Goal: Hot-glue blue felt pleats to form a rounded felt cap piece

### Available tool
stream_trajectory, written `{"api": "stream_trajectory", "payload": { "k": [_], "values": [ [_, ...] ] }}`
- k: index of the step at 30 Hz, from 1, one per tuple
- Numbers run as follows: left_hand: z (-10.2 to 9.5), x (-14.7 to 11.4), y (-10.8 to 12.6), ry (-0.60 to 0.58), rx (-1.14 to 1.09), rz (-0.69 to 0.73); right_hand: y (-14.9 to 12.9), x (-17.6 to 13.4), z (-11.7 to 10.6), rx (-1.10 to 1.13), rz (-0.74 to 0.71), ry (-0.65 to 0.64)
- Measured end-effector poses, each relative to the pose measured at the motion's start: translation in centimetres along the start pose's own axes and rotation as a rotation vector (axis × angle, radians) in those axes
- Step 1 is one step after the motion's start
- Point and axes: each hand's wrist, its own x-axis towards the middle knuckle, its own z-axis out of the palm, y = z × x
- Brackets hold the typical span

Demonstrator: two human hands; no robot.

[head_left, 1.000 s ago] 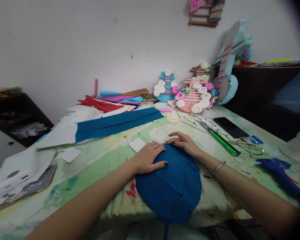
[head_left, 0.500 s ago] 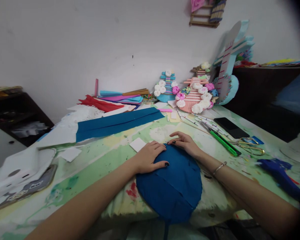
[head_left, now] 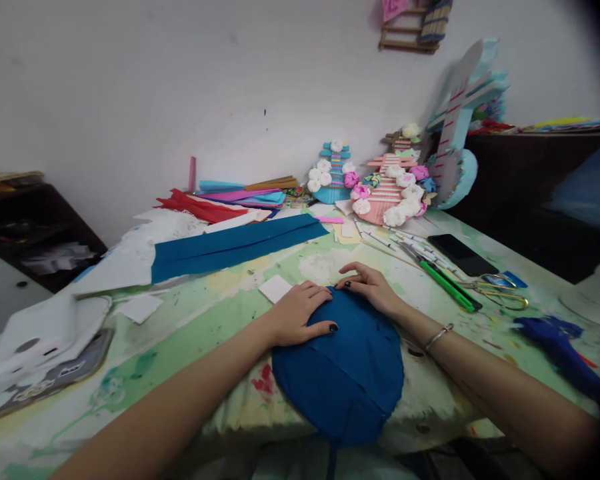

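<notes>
A round, flat piece covered in dark blue paper (head_left: 345, 373) lies at the table's front edge, with a narrow blue strip hanging from its near end. A seam crosses its surface at a slant. My left hand (head_left: 300, 313) rests flat on its upper left, thumb stretched out over the blue paper. At the far rim, my right hand (head_left: 367, 287) has its fingers bent, and a dark-nailed fingertip presses the edge close to my left fingertips. A small white card (head_left: 275, 289) lies just beyond my left hand.
A long blue paper strip (head_left: 240, 247) lies further back. To the right are a green cutter (head_left: 447, 285), a phone (head_left: 463, 255), gold-handled scissors (head_left: 503, 291) and a blue glue gun (head_left: 560, 350). Flower-decorated instrument shapes (head_left: 387, 190) stand by the wall. White sheets (head_left: 40, 340) lie left.
</notes>
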Motion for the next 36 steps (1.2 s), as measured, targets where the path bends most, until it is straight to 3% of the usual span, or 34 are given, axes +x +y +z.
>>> {"api": "stream_trajectory", "payload": {
  "k": [36],
  "values": [
    [-0.31,0.15,0.32,-0.005,-0.025,-0.015,-0.02,-0.46,0.11,0.007,-0.057,0.050]
  ]
}}
